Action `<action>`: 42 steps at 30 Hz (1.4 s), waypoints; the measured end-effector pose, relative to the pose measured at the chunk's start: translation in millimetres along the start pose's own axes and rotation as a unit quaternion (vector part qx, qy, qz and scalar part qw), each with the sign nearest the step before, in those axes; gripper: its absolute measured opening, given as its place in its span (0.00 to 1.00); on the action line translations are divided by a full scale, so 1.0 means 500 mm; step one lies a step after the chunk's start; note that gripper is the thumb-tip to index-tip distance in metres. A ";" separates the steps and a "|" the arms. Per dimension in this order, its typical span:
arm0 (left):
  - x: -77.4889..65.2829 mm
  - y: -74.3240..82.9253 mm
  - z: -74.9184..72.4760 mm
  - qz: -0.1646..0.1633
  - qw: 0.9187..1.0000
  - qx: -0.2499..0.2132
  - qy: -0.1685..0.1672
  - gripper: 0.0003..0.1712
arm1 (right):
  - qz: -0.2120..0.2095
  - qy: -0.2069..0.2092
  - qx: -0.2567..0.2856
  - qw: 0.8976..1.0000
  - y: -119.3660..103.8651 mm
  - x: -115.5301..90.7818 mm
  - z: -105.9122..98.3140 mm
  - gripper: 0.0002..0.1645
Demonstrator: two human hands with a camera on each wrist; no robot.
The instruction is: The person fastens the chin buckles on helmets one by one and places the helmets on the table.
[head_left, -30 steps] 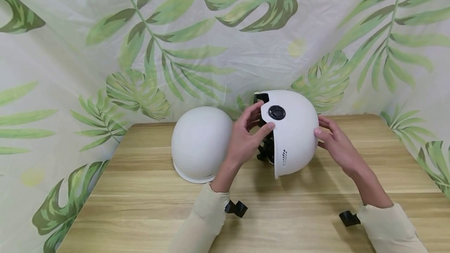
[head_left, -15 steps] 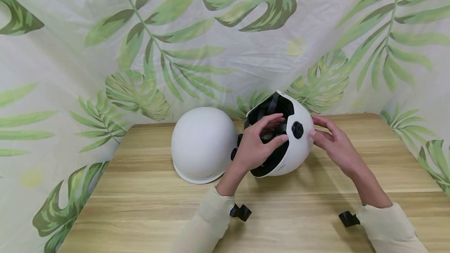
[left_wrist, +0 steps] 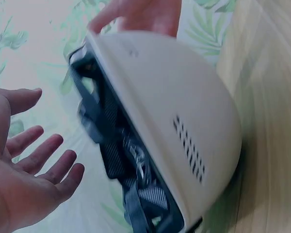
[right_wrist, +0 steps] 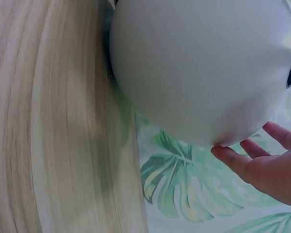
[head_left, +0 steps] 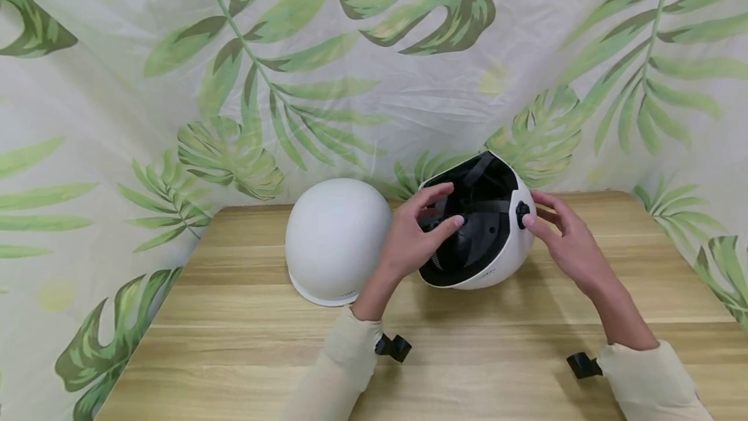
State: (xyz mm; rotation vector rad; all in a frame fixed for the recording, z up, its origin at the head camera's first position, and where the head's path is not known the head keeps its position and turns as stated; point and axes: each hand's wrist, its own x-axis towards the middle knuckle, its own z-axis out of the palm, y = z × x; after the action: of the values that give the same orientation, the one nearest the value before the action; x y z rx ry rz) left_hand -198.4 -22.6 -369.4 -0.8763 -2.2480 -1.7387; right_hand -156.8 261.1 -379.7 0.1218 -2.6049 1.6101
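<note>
A white helmet (head_left: pixel 507 266) lies tipped on the wooden table, its black-lined opening facing left and up towards the person. Straps (left_wrist: pixel 89 102) hang across that opening, and a round black disc (head_left: pixel 523 215) sits on the shell's side. In front of the opening is my left hand (head_left: pixel 406 236), fingers spread; the left wrist view shows it apart from the helmet. With relaxed fingers my right hand (head_left: pixel 569 239) touches the right side of the shell, its thumb near the disc. Left of my left hand, a second white helmet (head_left: pixel 336 239) rests dome up.
A leaf-patterned cloth (head_left: pixel 409 96) hangs right behind the table (head_left: pixel 245 343), close to both helmets. Small black devices, one at the left cuff (head_left: pixel 394 347) and one at the right cuff (head_left: pixel 583 365), stick out above the tabletop.
The right-hand helmet has turned so that its opening, at first facing left, now shows its inside. My left hand has come off its rim; my right hand has stayed at the shell.
</note>
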 end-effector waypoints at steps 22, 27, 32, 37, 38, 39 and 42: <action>-0.006 -0.077 -0.037 -0.134 0.990 0.029 0.013 0.43 | -0.038 0.006 0.245 0.969 0.087 0.019 -0.072 0.20; -0.003 -0.089 -0.028 -0.135 0.990 0.027 -0.015 0.44 | -0.011 0.002 0.243 0.970 0.094 0.022 -0.072 0.17; -0.002 -0.089 -0.027 -0.127 0.991 0.025 -0.032 0.39 | -0.004 0.001 0.225 0.974 0.100 0.027 -0.072 0.18; -0.005 -0.080 -0.029 -0.127 0.991 0.039 -0.025 0.38 | -0.001 -0.003 0.211 0.977 0.103 0.030 -0.070 0.20; -0.006 -0.077 -0.030 -0.128 0.991 0.042 -0.024 0.39 | -0.001 -0.005 0.211 0.977 0.104 0.030 -0.070 0.20; -0.008 -0.074 -0.031 -0.129 0.990 0.045 -0.023 0.39 | -0.002 -0.009 0.215 0.977 0.105 0.030 -0.069 0.20; -0.013 -0.061 -0.037 -0.133 0.989 0.054 -0.026 0.40 | -0.001 -0.020 0.226 0.974 0.108 0.029 -0.069 0.19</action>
State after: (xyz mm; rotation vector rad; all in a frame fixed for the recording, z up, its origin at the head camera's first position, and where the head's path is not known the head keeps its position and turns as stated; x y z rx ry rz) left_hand -213.7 -46.6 -392.2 -0.6297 -2.5673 -1.6930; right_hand -176.4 315.8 -410.8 0.1825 -2.2124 2.1889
